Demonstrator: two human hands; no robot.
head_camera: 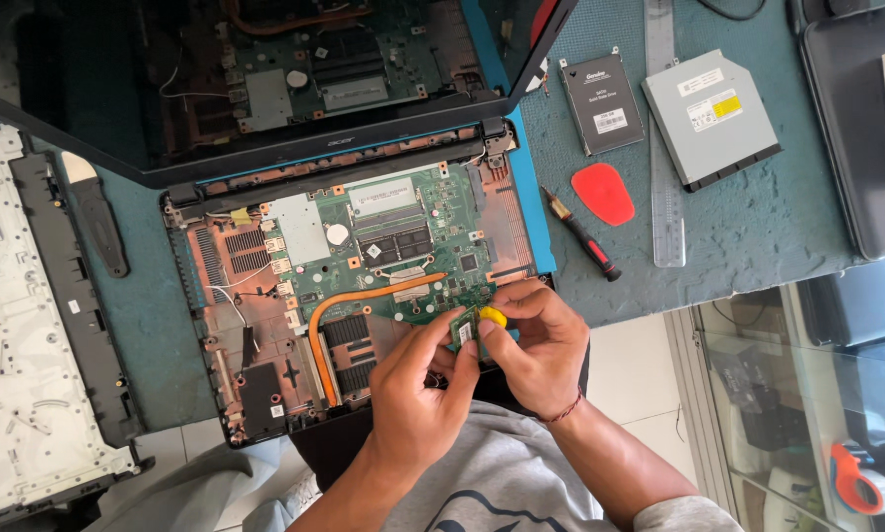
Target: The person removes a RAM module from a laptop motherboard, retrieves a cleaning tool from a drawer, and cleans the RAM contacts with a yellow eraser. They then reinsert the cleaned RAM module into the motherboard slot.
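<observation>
Carefully, my left hand [418, 379] pinches the memory stick [465, 330] by its edges while my right hand [536, 345] rubs the yellow eraser [493, 316] lightly along it, laptop [364, 286] at ten o'clock.

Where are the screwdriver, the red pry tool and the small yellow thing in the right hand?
screwdriver [582, 234]: head view, middle of its shaft.
red pry tool [602, 193]: head view, centre of its flat face.
small yellow thing [493, 316]: head view, its visible top.

This looks like a computer repair workshop. An opened black laptop with its green circuit board and copper heat pipe bare [364, 286] lies on a worn teal tabletop [758, 227], beside a removed grey keyboard panel [19, 325], a flat dark solid-state drive [601, 103], a silver optical drive [711, 116], a red-and-black screwdriver [582, 234], a red plastic pry pick [602, 193] and a steel ruler [664, 148].
</observation>
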